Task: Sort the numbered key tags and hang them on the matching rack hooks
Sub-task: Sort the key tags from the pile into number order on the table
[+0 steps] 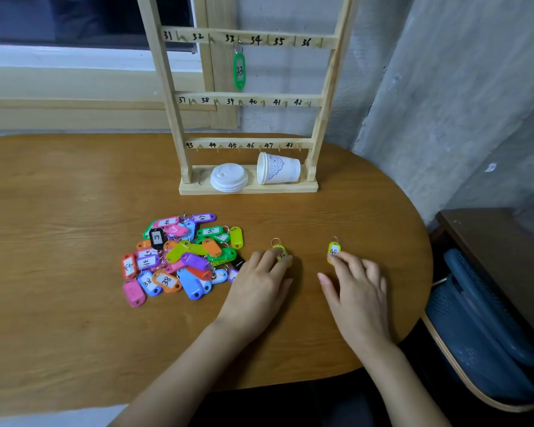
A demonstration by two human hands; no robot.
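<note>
A wooden rack [247, 100] stands at the back of the table, its hooks numbered 31 to 48. One green tag [239, 70] marked 33 hangs on hook 33. A pile of coloured key tags [179, 257] lies on the table left of centre. My left hand [259, 288] lies flat with its fingertips on a yellow tag [279, 251], partly covering it. My right hand [356, 291] touches the lower end of another yellow tag [334, 251] marked 48. Both tags lie on the table, neither lifted.
White cup lids [228, 177] and a tipped paper cup [278, 168] sit on the rack's base. The oval wooden table [74, 272] ends close to a grey wall on the right. A blue chair [481, 334] stands at the lower right.
</note>
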